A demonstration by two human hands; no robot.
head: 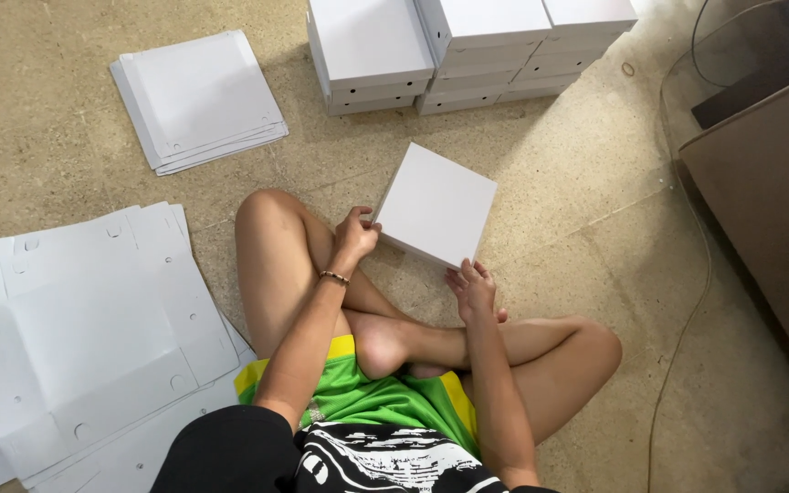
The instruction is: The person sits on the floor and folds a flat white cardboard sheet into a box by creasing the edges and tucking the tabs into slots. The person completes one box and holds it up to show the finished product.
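Both hands grip one white box (437, 204): the left hand (356, 235) on its left corner, the right hand (473, 288) on its near edge, above the crossed legs. Far off stand three box stacks (468, 50) (closed lids); two piles of flat blanks (198, 99) lie left.

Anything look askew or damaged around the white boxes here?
Nothing damaged. The white box held by the left hand and right hand is tilted, one corner toward the finished stacks. The flat sheets at left lie fanned unevenly, unlike the tidier pile above them.
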